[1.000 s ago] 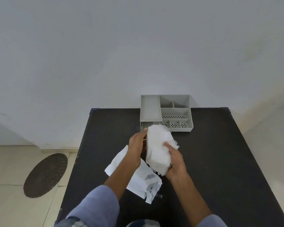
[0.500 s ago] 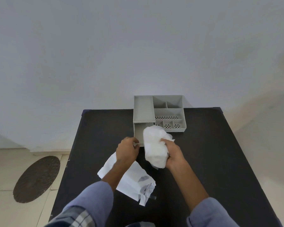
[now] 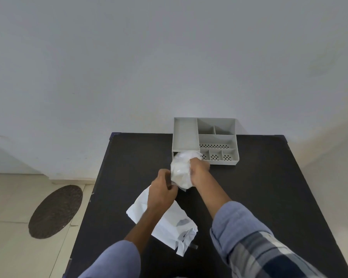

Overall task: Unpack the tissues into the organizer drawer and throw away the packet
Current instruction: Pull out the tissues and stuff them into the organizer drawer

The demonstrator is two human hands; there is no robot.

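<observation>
Two sleeves come in from the near edge, and between them the empty white packet [image 3: 165, 221] lies flat and crumpled on the dark tabletop [image 3: 269, 197]. A little farther, the left hand [image 3: 162, 194] is curled at the near end of the tissues [image 3: 182, 171], fingers bent around that edge. The right hand [image 3: 199, 168] is closed around the far part of the bundle. Its far end already touches the organizer [image 3: 217, 140] at the drawer [image 3: 174, 154], whose opening is mostly hidden. I think it is best to press the soft bundle flatter, feed it in straight, and push from behind so that nothing catches on the drawer edge.
</observation>
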